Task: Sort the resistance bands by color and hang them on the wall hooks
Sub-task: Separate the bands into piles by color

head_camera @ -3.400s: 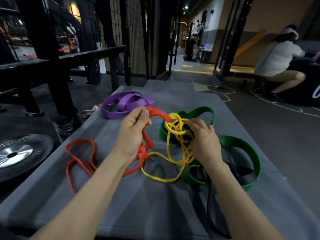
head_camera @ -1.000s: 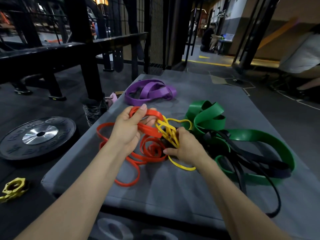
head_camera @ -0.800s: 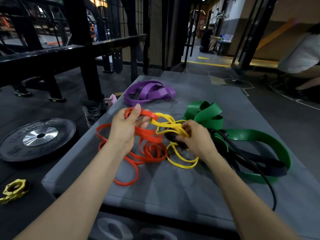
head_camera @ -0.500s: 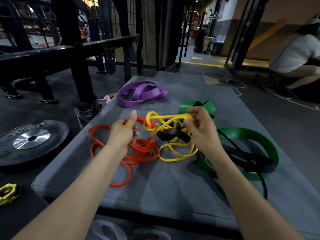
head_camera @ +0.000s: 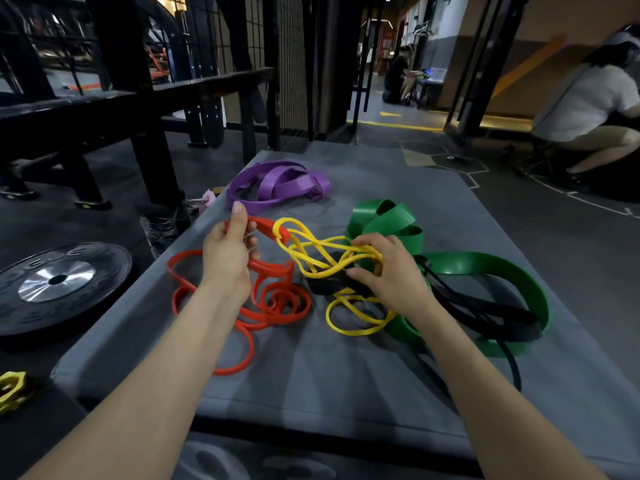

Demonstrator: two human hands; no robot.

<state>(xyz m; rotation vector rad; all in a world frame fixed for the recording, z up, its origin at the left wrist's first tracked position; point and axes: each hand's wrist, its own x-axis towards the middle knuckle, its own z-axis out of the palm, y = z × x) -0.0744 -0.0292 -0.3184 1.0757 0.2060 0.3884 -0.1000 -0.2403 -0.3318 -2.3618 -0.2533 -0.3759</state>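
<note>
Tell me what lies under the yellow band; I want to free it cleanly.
Under the yellow band a black band shows, with the grey mat beneath its lower loop. The right hand covers where yellow meets the green band.

Single head-worn view, forward and down, close over the grey mat [head_camera: 346,382].

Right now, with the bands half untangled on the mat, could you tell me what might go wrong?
1. The yellow band loops round the red band held by the left hand; pulling apart may tighten the knot.
2. The right hand grips yellow strands over a black band, which could drag along with the green band.
</note>
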